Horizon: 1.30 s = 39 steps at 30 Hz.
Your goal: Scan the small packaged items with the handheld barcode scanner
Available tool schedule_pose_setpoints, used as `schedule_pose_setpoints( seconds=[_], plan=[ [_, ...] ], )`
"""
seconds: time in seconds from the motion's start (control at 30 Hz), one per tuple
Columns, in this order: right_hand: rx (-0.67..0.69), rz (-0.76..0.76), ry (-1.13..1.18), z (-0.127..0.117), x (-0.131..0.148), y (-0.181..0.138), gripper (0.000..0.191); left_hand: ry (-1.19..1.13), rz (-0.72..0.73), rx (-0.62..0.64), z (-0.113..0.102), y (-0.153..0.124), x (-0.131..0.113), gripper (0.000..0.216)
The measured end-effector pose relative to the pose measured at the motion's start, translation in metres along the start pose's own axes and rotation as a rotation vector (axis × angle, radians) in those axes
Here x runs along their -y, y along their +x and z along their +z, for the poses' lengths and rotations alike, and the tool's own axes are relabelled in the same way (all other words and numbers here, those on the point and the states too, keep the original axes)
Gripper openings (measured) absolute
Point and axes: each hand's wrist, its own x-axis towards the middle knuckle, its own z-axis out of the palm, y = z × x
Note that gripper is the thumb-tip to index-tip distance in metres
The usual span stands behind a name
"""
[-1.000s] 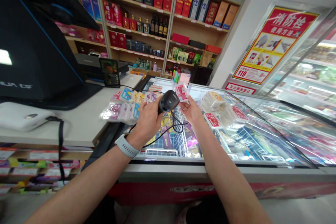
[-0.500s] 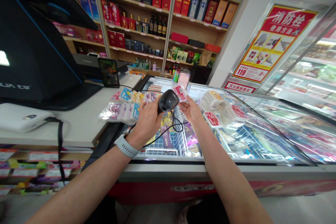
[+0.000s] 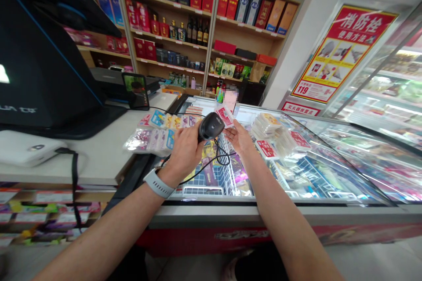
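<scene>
The left hand [image 3: 186, 147] is wrapped round a black scanner [image 3: 211, 126], its cable [image 3: 205, 167] looping below. Just beside it, the right hand [image 3: 240, 140] pinches a red-and-white packet [image 3: 225, 116] by its near edge — held up over the freezer [image 3: 204, 216], close to the scanner's head. Packs lie on both sides: a colourful row [image 3: 158, 140] to the left, a clear-wrapped heap [image 3: 280, 134] to the right.

One scanner [image 3: 211, 126]; one left hand [image 3: 184, 151] on it; right of it, one right hand [image 3: 240, 139], one red-and-white packet [image 3: 225, 115], two wall signs [image 3: 346, 52].
</scene>
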Motion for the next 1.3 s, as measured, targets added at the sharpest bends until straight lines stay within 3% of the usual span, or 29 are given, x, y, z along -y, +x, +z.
schedule_pose_setpoints(
  seconds=[0.07,0.2,0.4,0.5,0.6,0.77,0.97,1.1,1.3],
  plan=[
    [-0.027,-0.046,-0.075,-0.001,-0.001,0.001,0.039,-0.004,0.003,0.005,0.001,0.0,0.0,0.052],
    [-0.116,-0.291,-0.533,-0.012,0.009,-0.005,0.04,0.0,-0.005,0.011,0.001,-0.001,0.0,0.052],
    [-0.425,-0.635,-1.35,-0.063,0.039,-0.049,0.043,-0.024,-0.023,-0.002,-0.001,0.0,0.0,0.053],
    [-0.566,-0.645,-1.67,-0.091,0.045,-0.072,0.045,-0.029,-0.031,-0.02,-0.002,0.0,-0.001,0.053],
    [-0.645,-0.551,-1.889,-0.108,0.043,-0.087,0.045,-0.034,-0.034,-0.025,-0.002,0.0,-0.002,0.052],
    [-0.653,-0.411,-2.085,-0.108,0.031,-0.099,0.042,-0.025,-0.037,-0.032,-0.002,0.0,-0.002,0.051],
    [-0.55,-0.568,-2.162,-0.094,0.029,-0.09,0.041,-0.032,-0.038,-0.04,-0.002,0.0,-0.001,0.05],
    [-0.449,-0.511,-2.197,-0.096,0.03,-0.07,0.034,-0.035,-0.056,-0.06,-0.003,0.001,-0.001,0.052],
    [-0.531,-0.446,-2.195,-0.105,0.03,-0.06,0.029,-0.052,-0.071,-0.089,-0.008,0.002,-0.002,0.051]
  ],
)
